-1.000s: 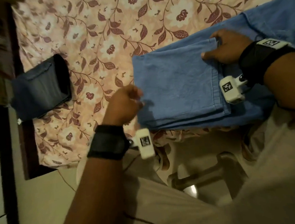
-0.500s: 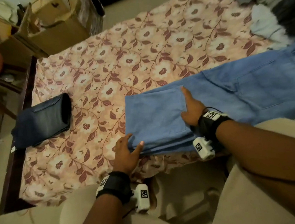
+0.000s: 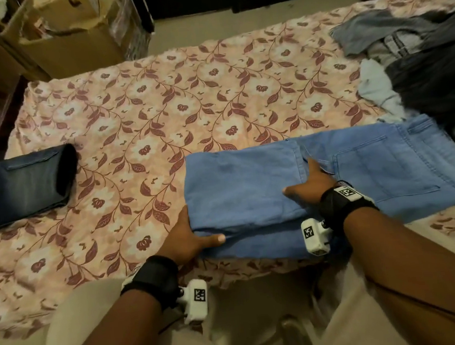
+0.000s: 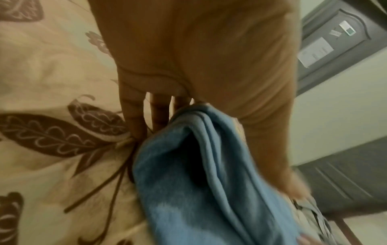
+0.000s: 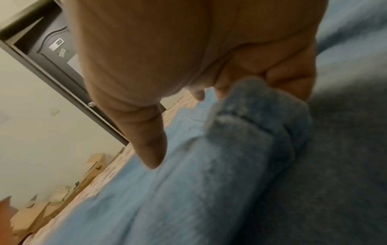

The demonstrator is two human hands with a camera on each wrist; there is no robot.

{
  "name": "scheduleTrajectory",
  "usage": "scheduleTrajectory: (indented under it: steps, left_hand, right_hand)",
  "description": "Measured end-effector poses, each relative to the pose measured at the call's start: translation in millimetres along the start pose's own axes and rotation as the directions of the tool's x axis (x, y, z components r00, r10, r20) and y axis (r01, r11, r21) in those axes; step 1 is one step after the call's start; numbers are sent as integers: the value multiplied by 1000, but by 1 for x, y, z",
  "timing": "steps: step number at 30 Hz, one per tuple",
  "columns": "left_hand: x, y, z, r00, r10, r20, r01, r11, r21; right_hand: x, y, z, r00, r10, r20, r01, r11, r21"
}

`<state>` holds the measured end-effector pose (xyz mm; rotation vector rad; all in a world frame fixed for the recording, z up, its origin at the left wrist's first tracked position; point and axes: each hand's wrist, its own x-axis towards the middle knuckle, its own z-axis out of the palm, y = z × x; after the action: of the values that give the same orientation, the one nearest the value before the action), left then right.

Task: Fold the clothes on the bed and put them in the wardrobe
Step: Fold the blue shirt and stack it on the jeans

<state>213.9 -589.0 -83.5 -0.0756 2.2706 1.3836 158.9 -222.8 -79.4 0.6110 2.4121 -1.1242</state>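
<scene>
Light-blue jeans (image 3: 249,189), legs folded over, lie at the floral bedsheet's (image 3: 160,96) near edge. Left hand (image 3: 184,237) grips their folded corner, fingers beneath, thumb on top. Right hand (image 3: 310,183) grips the hem. Folded dark jeans (image 3: 23,185) lie left of them, unfolded clothes (image 3: 416,62) behind.
</scene>
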Motion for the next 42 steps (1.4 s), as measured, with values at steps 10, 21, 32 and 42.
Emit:
scheduleTrajectory:
  steps: [10, 21, 32, 42]
  left_hand:
    - [-16, -6, 2, 938, 302, -168, -211, 885, 415]
    - [-32, -22, 6, 985, 167, -35, -113, 795, 596]
    - [8, -6, 0, 888, -366, -280, 390, 920, 33]
    - [20, 7, 9, 933, -358, -33, 274, 767, -581]
  right_hand:
    - [-25, 12, -9, 988, 128, -83, -134, 989, -66]
    - [-29, 5, -8, 994, 107, -7, -105, 959, -265]
    - [25, -23, -6, 995, 74, -66, -66, 992, 106]
    - [16, -2, -7, 966, 35, -257, 7, 987, 162]
